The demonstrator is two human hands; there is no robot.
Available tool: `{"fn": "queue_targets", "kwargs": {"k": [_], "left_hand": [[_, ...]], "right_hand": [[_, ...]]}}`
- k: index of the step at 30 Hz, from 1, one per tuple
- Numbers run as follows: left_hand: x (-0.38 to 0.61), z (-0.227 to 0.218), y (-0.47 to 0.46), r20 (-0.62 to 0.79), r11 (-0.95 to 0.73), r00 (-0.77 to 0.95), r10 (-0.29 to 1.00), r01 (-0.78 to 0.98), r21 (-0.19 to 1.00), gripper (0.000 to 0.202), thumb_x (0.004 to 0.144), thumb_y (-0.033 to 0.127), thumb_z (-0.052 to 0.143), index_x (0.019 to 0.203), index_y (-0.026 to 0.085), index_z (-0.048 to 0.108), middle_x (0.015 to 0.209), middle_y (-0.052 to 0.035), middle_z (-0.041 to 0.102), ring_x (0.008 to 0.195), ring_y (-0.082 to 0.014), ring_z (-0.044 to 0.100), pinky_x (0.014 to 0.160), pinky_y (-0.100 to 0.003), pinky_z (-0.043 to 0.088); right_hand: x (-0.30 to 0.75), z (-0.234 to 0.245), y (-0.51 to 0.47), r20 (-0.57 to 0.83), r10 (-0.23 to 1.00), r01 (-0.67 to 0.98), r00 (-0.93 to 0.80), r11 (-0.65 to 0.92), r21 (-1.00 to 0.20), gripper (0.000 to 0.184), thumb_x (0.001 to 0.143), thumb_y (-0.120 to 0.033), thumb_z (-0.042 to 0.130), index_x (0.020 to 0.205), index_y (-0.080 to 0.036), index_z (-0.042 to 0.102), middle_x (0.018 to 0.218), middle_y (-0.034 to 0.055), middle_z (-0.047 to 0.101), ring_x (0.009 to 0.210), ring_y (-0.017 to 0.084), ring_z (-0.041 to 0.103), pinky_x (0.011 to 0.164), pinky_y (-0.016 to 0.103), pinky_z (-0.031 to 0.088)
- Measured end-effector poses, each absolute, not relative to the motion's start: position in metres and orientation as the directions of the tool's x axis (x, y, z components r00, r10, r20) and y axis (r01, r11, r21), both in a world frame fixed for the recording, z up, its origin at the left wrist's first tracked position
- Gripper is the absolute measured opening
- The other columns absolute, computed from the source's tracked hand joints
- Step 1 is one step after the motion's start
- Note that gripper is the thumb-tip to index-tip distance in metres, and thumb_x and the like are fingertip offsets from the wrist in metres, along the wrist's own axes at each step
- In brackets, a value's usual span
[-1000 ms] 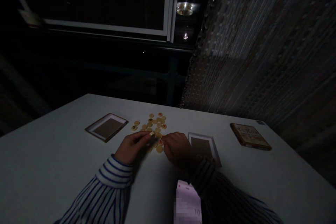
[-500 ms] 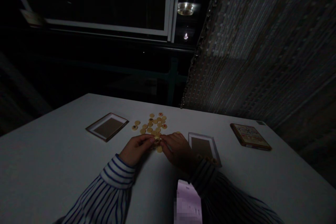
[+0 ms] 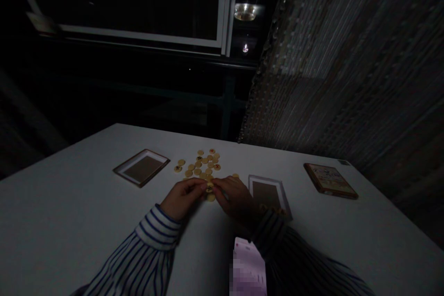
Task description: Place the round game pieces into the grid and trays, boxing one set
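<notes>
Between the fingertips of my left hand (image 3: 183, 198) and my right hand (image 3: 236, 198) is a round Chinese chess piece (image 3: 209, 188), its dark-marked face turned toward me. Both hands are closed, pinching it from either side. Another piece (image 3: 211, 198) lies just below it on the table. Beyond my hands spread several more pale wooden discs (image 3: 205, 161), most showing blank faces and a few showing red or black characters. An open tray (image 3: 285, 194) stands by my right hand, with a few pieces along its near end, partly behind my sleeve.
A second open tray (image 3: 125, 176) lies to the left on the white table (image 3: 86, 222). A flat printed box (image 3: 329, 180) is at the right. A phone-like lit screen (image 3: 249, 263) sits near the front edge, by my right sleeve. A bead curtain (image 3: 312, 55) hangs behind.
The piece between my fingertips has turned, and its dark character now shows more plainly toward me. My hands have shifted very slightly; the trays and box stay put.
</notes>
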State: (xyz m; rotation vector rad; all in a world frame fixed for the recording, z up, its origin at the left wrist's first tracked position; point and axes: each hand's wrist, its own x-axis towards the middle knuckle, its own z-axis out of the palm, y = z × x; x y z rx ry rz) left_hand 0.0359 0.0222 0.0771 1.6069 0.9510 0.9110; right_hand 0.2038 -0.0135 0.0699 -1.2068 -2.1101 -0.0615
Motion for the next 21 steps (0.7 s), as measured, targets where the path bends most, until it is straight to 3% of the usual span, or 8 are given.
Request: {"fn": "queue_targets", "kwargs": {"k": [3, 9, 21], "left_hand": [[0.0359, 0.0784, 0.0222, 0.104, -0.158, 0.342, 0.934, 0.134, 0.978, 0.031, 0.064, 0.039, 0.063, 0.081, 0.013, 0.065, 0.08, -0.0073, 0.068, 0.076, -0.0181, 0.061, 0.075, -0.031, 0.047], [0.036, 0.082, 0.0212, 0.068, -0.099, 0.312, 0.948, 0.083, 0.992, 0.033, 0.055, 0.037, 0.07, 0.078, 0.014, 0.065, 0.074, -0.0055, 0.069, 0.069, -0.018, 0.063, 0.07, -0.032, 0.05], [0.0353, 0.0807, 0.0216, 0.091, -0.123, 0.307, 0.947, 0.088, 0.988, 0.029, 0.059, 0.037, 0.068, 0.077, 0.015, 0.064, 0.072, -0.0042, 0.069, 0.067, -0.0169, 0.063, 0.067, -0.029, 0.051]], "right_hand": [[0.2043, 0.0694, -0.0131, 0.591, 0.74, 0.776, -0.322, 0.564, -0.282, 0.022, 0.086, -0.023, 0.04, 0.1, -0.016, 0.057, 0.091, 0.0058, 0.065, 0.082, 0.015, 0.055, 0.076, 0.029, 0.04], [0.2032, 0.0687, -0.0122, 0.589, 0.74, 0.783, -0.324, 0.559, -0.271, 0.021, 0.086, -0.022, 0.041, 0.099, -0.016, 0.057, 0.09, 0.0053, 0.065, 0.081, 0.015, 0.055, 0.076, 0.029, 0.039], [0.2026, 0.0711, -0.0139, 0.619, 0.735, 0.803, -0.277, 0.53, -0.271, 0.024, 0.087, -0.023, 0.039, 0.1, -0.016, 0.057, 0.086, 0.0062, 0.065, 0.08, 0.016, 0.055, 0.075, 0.03, 0.039]]}}
